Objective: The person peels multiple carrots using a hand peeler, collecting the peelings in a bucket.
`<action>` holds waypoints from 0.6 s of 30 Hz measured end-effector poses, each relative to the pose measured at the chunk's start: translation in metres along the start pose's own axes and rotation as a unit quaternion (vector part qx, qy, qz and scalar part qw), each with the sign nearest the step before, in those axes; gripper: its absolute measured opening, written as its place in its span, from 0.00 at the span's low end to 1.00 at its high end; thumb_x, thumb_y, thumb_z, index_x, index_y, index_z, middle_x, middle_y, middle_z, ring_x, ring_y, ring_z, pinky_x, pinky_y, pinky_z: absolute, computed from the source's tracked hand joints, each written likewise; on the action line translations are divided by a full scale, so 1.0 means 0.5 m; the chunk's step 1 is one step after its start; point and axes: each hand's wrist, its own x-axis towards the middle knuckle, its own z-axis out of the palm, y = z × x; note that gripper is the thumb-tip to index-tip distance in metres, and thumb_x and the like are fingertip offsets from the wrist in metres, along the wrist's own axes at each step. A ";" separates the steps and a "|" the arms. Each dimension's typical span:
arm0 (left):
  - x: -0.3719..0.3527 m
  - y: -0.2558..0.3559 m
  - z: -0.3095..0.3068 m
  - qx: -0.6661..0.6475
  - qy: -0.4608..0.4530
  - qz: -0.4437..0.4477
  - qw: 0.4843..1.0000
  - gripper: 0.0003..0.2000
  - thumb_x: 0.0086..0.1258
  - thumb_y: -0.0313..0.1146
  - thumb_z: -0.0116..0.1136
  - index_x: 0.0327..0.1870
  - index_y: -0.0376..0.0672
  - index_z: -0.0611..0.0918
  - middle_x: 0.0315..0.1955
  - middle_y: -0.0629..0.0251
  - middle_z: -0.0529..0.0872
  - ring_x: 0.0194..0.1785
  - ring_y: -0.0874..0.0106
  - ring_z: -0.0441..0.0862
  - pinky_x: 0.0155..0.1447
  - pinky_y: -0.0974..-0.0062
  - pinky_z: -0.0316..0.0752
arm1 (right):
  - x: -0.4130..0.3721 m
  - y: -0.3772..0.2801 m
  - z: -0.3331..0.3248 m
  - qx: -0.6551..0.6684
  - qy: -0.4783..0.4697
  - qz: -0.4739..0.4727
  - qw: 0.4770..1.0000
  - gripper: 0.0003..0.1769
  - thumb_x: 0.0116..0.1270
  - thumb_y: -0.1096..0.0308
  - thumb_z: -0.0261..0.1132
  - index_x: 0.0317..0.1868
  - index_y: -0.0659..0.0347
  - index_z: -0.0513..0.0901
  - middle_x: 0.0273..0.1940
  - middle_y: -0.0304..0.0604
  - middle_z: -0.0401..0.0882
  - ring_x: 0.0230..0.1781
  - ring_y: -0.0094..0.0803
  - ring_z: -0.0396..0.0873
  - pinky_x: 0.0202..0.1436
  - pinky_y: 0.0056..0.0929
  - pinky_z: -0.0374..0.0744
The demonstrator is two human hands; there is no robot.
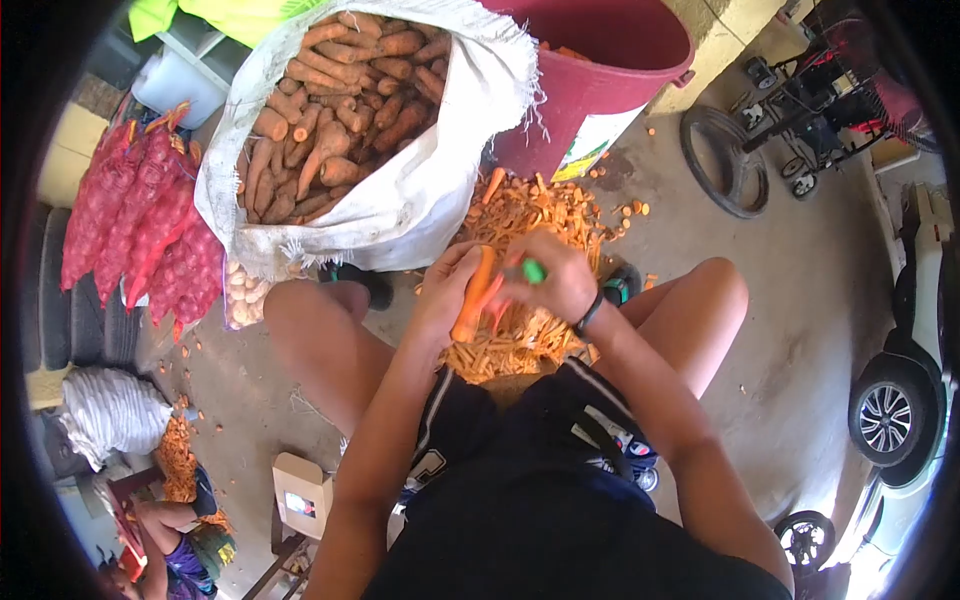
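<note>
A peeled-looking orange carrot (472, 296) is held upright in my left hand (443, 290), its fingers wrapped round the side. My right hand (560, 276) is closed on a green and red peeler (532, 270), whose red part is blurred beside the carrot. Beneath both hands lies a heap of orange peelings (520, 345), between my legs. Beyond them a white woven sack (430, 195) stands open, full of unpeeled carrots (350, 110). Next to the sack is a dark red tub (610, 90) with some orange pieces inside.
Red net bags (130, 215) and a smaller bag of pale bulbs (243, 297) are at the left. Another person (175, 545) sits at the lower left by more peelings. A loose tyre (722, 165), a stroller frame (815, 110) and a car wheel (886, 415) are at the right.
</note>
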 end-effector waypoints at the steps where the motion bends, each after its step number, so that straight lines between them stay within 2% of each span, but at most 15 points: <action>1: -0.008 0.002 0.001 0.031 -0.008 -0.002 0.999 0.12 0.81 0.39 0.56 0.54 0.42 0.82 0.36 0.71 0.83 0.34 0.80 0.81 0.33 0.78 0.80 | 0.011 0.026 -0.007 -0.019 0.023 0.027 0.999 0.29 0.45 0.58 0.85 0.45 0.59 0.83 0.39 0.48 0.83 0.40 0.46 0.85 0.44 0.40 0.83; 4: -0.016 0.010 0.003 0.001 -0.027 -0.039 0.999 0.13 0.80 0.40 0.57 0.55 0.42 0.82 0.37 0.69 0.83 0.35 0.79 0.82 0.34 0.78 0.79 | 0.050 0.113 -0.051 -0.110 0.077 0.115 0.984 0.29 0.47 0.56 0.84 0.46 0.60 0.83 0.39 0.48 0.84 0.39 0.47 0.85 0.43 0.41 0.83; 5: -0.013 0.012 -0.002 -0.016 -0.074 -0.061 0.995 0.14 0.79 0.41 0.58 0.56 0.42 0.82 0.37 0.67 0.84 0.34 0.80 0.82 0.35 0.79 0.79 | 0.053 0.133 -0.060 -0.145 0.093 0.145 0.974 0.29 0.48 0.56 0.84 0.47 0.60 0.82 0.39 0.48 0.84 0.39 0.47 0.85 0.43 0.41 0.83; 8: -0.008 0.027 0.002 -0.055 -0.129 -0.095 0.986 0.15 0.78 0.40 0.59 0.58 0.43 0.82 0.36 0.66 0.84 0.36 0.78 0.82 0.41 0.81 0.79 | 0.040 0.146 -0.053 -0.123 0.076 0.157 0.977 0.29 0.51 0.55 0.83 0.49 0.61 0.82 0.41 0.50 0.84 0.40 0.49 0.85 0.44 0.43 0.82; 11: -0.005 0.021 0.013 0.150 -0.119 0.008 0.981 0.15 0.78 0.33 0.59 0.62 0.43 0.80 0.39 0.66 0.83 0.40 0.75 0.83 0.45 0.75 0.80 | 0.013 0.134 -0.034 -0.137 0.066 0.219 0.964 0.30 0.56 0.51 0.79 0.53 0.59 0.81 0.43 0.52 0.84 0.43 0.51 0.84 0.47 0.46 0.81; 13: 0.003 0.021 -0.004 0.323 -0.133 0.072 0.934 0.18 0.75 0.29 0.61 0.64 0.43 0.78 0.43 0.65 0.84 0.45 0.74 0.84 0.49 0.74 0.81 | 0.001 0.150 -0.019 -0.127 0.017 0.281 0.951 0.28 0.61 0.50 0.75 0.55 0.58 0.81 0.44 0.54 0.84 0.45 0.54 0.84 0.48 0.47 0.81; 14: 0.008 0.025 -0.012 0.406 -0.141 0.105 0.897 0.20 0.73 0.27 0.62 0.65 0.43 0.77 0.45 0.64 0.84 0.48 0.73 0.84 0.51 0.73 0.81 | -0.006 0.158 -0.011 -0.116 0.004 0.282 0.952 0.27 0.62 0.52 0.74 0.55 0.59 0.81 0.44 0.55 0.84 0.45 0.54 0.84 0.48 0.47 0.81; 16: 0.003 0.056 -0.025 0.198 -0.127 0.079 0.969 0.24 0.71 0.25 0.63 0.69 0.43 0.74 0.49 0.64 0.83 0.51 0.72 0.84 0.52 0.71 0.82 | -0.010 0.168 -0.004 -0.097 -0.020 0.280 0.955 0.24 0.63 0.54 0.72 0.55 0.59 0.81 0.43 0.57 0.84 0.45 0.55 0.83 0.49 0.47 0.81; 17: -0.005 0.074 -0.033 0.089 -0.117 0.064 0.987 0.27 0.70 0.24 0.63 0.71 0.43 0.72 0.51 0.63 0.83 0.53 0.72 0.84 0.53 0.71 0.82 | -0.012 0.167 -0.003 -0.092 -0.020 0.280 0.955 0.23 0.64 0.55 0.71 0.54 0.59 0.81 0.43 0.57 0.84 0.45 0.55 0.84 0.48 0.48 0.81; 18: -0.013 0.088 -0.045 0.052 -0.168 0.048 0.983 0.29 0.70 0.24 0.63 0.72 0.43 0.71 0.52 0.63 0.82 0.54 0.71 0.83 0.54 0.70 0.82 | -0.013 0.157 -0.002 -0.087 -0.023 0.277 0.957 0.22 0.64 0.56 0.70 0.53 0.60 0.82 0.43 0.58 0.85 0.45 0.55 0.84 0.48 0.48 0.81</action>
